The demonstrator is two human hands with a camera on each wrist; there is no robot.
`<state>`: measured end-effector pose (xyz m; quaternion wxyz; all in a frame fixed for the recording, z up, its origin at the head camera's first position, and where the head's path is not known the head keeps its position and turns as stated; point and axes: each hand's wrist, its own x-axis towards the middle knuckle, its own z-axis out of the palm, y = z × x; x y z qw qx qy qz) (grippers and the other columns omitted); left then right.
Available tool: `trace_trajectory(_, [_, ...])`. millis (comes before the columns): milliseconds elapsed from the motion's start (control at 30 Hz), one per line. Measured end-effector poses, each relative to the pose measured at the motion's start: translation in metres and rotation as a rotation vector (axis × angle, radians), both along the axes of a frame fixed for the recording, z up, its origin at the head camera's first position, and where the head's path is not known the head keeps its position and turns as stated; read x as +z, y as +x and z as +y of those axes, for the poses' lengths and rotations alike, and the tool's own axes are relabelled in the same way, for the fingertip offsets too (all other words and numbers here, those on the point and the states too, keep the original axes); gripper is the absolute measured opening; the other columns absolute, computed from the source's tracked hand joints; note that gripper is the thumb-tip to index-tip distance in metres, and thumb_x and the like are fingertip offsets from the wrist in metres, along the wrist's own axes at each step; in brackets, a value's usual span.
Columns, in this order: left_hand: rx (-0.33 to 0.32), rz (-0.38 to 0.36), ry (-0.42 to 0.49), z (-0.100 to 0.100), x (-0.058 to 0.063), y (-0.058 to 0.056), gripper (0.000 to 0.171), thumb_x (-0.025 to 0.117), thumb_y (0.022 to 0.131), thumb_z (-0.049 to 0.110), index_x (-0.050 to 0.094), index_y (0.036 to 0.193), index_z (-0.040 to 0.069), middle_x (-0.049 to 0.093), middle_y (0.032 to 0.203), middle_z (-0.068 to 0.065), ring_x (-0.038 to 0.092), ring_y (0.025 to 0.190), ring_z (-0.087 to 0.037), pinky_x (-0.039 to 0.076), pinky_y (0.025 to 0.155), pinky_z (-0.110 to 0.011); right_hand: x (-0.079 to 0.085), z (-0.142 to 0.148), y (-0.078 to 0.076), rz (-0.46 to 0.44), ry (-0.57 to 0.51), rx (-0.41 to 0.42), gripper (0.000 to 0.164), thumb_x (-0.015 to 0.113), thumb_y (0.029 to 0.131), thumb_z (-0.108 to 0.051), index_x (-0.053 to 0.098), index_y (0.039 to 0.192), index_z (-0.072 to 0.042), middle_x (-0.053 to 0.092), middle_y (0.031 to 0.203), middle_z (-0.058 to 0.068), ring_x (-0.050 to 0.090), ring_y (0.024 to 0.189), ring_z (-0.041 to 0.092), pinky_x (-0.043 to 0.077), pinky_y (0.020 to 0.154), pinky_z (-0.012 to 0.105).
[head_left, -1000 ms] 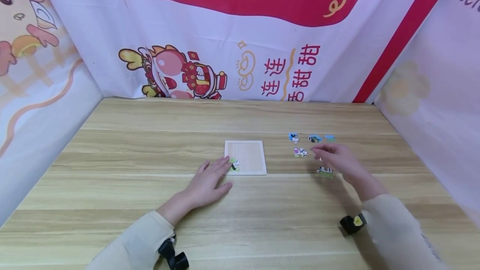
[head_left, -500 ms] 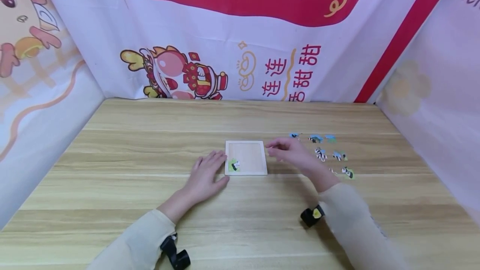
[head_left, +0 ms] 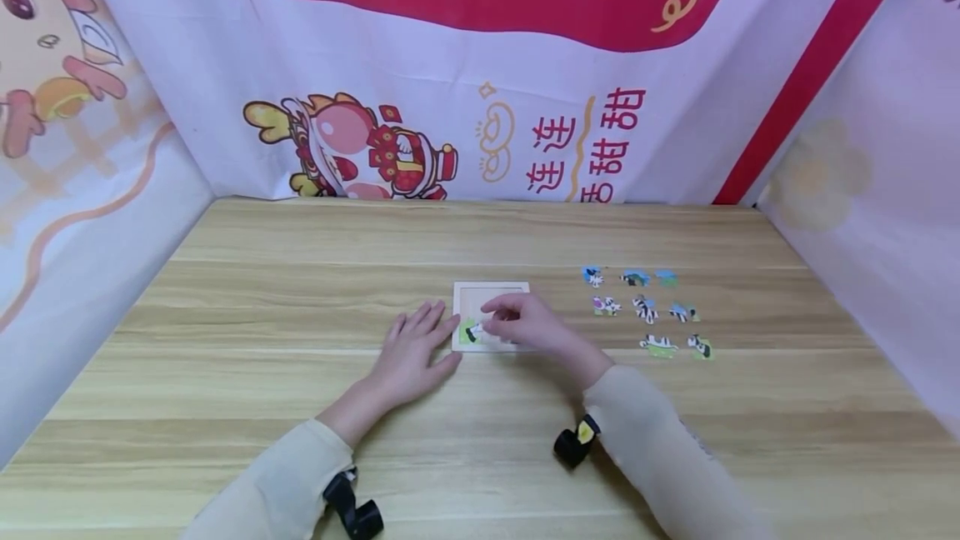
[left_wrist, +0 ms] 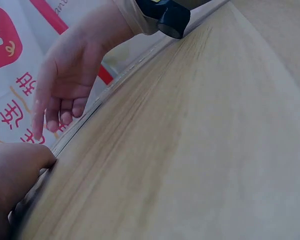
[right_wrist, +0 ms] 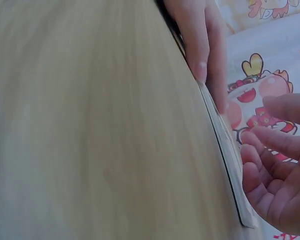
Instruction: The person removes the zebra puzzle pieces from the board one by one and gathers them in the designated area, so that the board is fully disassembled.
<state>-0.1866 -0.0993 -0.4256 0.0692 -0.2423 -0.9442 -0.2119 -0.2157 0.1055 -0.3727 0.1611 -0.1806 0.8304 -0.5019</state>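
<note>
My left hand (head_left: 411,357) lies on the table, its fingers spread against the left edge of a square wooden puzzle tray (head_left: 491,285). Inside, at the tray's lower left corner, is a green, black and white puzzle piece (head_left: 470,332). Over the tray hovers my right hand (head_left: 528,322), hiding much of its inside. In the right wrist view, the right hand (right_wrist: 280,172) has thumb and index finger apart, with nothing visible between them. The left hand (right_wrist: 202,45) touches the tray's rim (right_wrist: 230,170) there. In the left wrist view, the right hand's (left_wrist: 75,75) fingers hang loosely downward.
Several loose puzzle pieces (head_left: 647,308) with animal pictures lie in rows on the wooden table (head_left: 300,273), right of the tray. A printed cloth (head_left: 420,48) hangs along the back edge, with more cloth at both sides. Each wrist wears a black camera (head_left: 573,440).
My right hand has moved left from the loose pieces to above the tray, uncovering those pieces. The left hand has shifted slightly back from the tray's corner piece to its left edge.
</note>
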Motion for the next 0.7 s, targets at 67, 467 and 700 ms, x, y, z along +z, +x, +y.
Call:
trace_trajectory(67, [0.001, 0.001, 0.002, 0.000, 0.000, 0.000, 0.052, 0.050, 0.084, 0.040, 0.043, 0.128, 0.014, 0.028, 0.136, -0.013, 0.020, 0.125, -0.029, 0.008, 0.097, -0.052, -0.010, -0.004, -0.004, 0.014, 0.003, 0.003, 0.033, 0.061, 0.079, -0.009, 0.055, 0.108, 0.005, 0.056, 0.081, 0.007, 0.050, 0.071, 0.017, 0.044, 0.062, 0.026])
trace_trajectory(467, [0.015, -0.004, 0.022, 0.000, 0.000, 0.000, 0.049, 0.049, 0.084, 0.040, 0.045, 0.127, 0.016, 0.030, 0.135, -0.012, 0.021, 0.125, -0.028, 0.009, 0.098, -0.051, -0.028, -0.014, -0.006, 0.132, 0.145, -0.013, 0.038, 0.066, 0.073, -0.012, 0.058, 0.110, -0.002, 0.053, 0.077, 0.000, 0.047, 0.070, 0.014, 0.042, 0.063, 0.025])
trace_trajectory(700, [0.023, -0.010, 0.019, 0.000, 0.001, 0.000, 0.049, 0.050, 0.084, 0.040, 0.046, 0.126, 0.015, 0.030, 0.135, -0.013, 0.022, 0.124, -0.029, 0.009, 0.097, -0.051, -0.026, -0.018, -0.004, 0.157, 0.209, -0.004, 0.038, 0.066, 0.074, -0.014, 0.058, 0.110, -0.005, 0.051, 0.077, 0.000, 0.047, 0.070, 0.014, 0.042, 0.062, 0.025])
